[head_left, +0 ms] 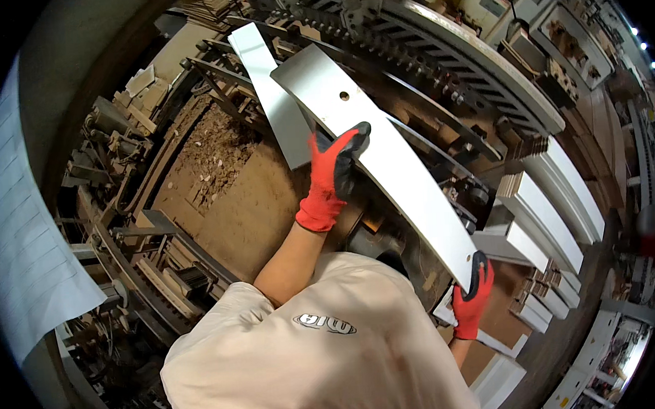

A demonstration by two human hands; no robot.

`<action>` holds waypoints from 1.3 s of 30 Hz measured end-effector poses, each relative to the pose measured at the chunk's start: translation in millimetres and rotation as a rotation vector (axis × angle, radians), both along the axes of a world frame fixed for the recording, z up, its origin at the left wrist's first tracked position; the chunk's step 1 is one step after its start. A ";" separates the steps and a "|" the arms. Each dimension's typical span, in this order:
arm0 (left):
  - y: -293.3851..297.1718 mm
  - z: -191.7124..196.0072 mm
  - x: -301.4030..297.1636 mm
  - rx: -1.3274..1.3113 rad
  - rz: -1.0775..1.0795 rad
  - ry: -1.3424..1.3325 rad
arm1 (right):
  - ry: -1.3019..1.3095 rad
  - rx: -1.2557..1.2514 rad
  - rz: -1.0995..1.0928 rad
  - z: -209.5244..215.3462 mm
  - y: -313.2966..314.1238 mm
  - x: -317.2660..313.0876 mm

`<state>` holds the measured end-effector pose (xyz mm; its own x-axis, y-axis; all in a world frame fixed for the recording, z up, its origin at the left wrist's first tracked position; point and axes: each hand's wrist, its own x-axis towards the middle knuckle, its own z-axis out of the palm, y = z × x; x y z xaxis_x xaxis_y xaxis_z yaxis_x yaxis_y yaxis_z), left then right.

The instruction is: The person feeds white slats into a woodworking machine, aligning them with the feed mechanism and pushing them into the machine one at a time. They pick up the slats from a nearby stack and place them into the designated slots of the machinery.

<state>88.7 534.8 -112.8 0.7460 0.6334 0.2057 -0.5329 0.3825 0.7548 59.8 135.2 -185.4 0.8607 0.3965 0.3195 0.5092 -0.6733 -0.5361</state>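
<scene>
A long white panel (404, 171) slants across the view in front of my body, from upper left to lower right. It has a round dark hole toward its far end and a smaller one near its near end. My left hand (334, 172), in a red glove with black fingers, grips its left edge with the thumb over the face. At the panel's lower right end my right hand (474, 297), gloved alike, is closed around the corner. Its fingers underneath are hidden. Behind the held piece another white panel (270, 95) rests on the machine's dark bars, partly covered.
A machine with a toothed chain track (440, 85) runs along the far side. To the right stand several stacks of white panels (542, 217). Wood scraps and chips (215, 147) litter the floor at left. A pale hanging sheet (34, 245) borders the left edge.
</scene>
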 end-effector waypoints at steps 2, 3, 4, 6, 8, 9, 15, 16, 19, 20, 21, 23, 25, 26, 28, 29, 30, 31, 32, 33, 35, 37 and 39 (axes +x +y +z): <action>-0.6 -17.7 1.3 0.271 -0.006 -0.208 | 0.135 -0.022 0.040 -8.7 -3.6 -4.2; -0.9 -25.4 6.9 0.166 -0.078 -0.134 | 0.214 0.030 0.041 -13.8 -6.5 -8.2; -1.0 -32.7 11.8 0.074 -0.132 -0.075 | 0.297 0.079 0.042 -19.7 -10.1 -11.4; -4.2 -37.1 21.3 -0.015 -0.111 -0.028 | 0.647 0.343 0.030 -38.9 -22.5 -11.4; -6.3 -33.0 29.2 -0.062 -0.026 -0.018 | 0.903 0.539 0.033 -12.8 -4.0 -16.1; -5.0 -30.6 29.9 -0.082 0.009 -0.013 | 0.983 0.554 -0.041 -13.9 -7.3 -16.6; -2.1 -0.8 15.0 -0.121 0.036 0.144 | 1.332 0.709 -0.086 -78.2 -72.6 3.8; -3.1 1.0 12.4 -0.118 0.027 0.167 | 1.383 0.771 -0.072 -87.4 -81.7 4.6; -6.2 -0.2 12.5 -0.061 0.061 0.194 | 0.802 0.512 -0.038 -118.6 -109.0 -11.3; -7.2 -0.4 11.7 -0.069 0.067 0.194 | 1.026 0.681 -0.160 -117.1 -108.7 -7.6; -7.0 -2.4 12.0 -0.076 0.066 0.190 | 1.218 0.866 -0.326 -115.4 -108.3 -3.7; -6.0 -8.8 9.6 -0.091 0.076 0.189 | 1.292 0.979 -0.306 -96.0 -86.7 4.1; -7.1 -2.1 5.7 -0.058 0.066 0.196 | 1.252 1.015 -0.362 -103.5 -92.5 -1.8; -5.6 -0.9 2.7 -0.040 0.072 0.201 | 1.247 1.018 -0.349 -91.9 -82.7 -3.5; -3.0 -2.9 0.6 -0.009 0.080 0.216 | 1.230 1.028 -0.325 -67.5 -62.5 -6.1; -2.4 -3.3 0.8 0.007 0.082 0.222 | 1.191 0.965 -0.273 -72.7 -67.3 -6.0; -2.6 -4.2 1.2 -0.009 0.070 0.211 | 1.149 0.902 -0.225 -77.8 -72.7 -5.8; -2.2 -5.1 1.3 -0.023 0.060 0.200 | 1.115 0.853 -0.183 -83.9 -76.3 -5.6; -2.4 -5.7 1.5 -0.039 0.047 0.190 | 1.087 0.798 -0.143 -92.5 -82.5 -5.4; -2.8 -5.0 1.7 -0.026 0.053 0.186 | 1.056 0.744 -0.105 -101.1 -88.8 -5.8; -3.4 -2.0 1.0 -0.006 0.058 0.182 | 1.063 0.644 -0.071 -107.4 -94.7 -4.2; -2.8 1.5 -0.9 0.001 0.045 0.186 | 1.177 0.587 -0.128 -90.5 -89.5 1.1; -2.8 0.6 -1.8 0.001 0.049 0.192 | 1.184 0.769 -0.167 -92.1 -95.1 4.2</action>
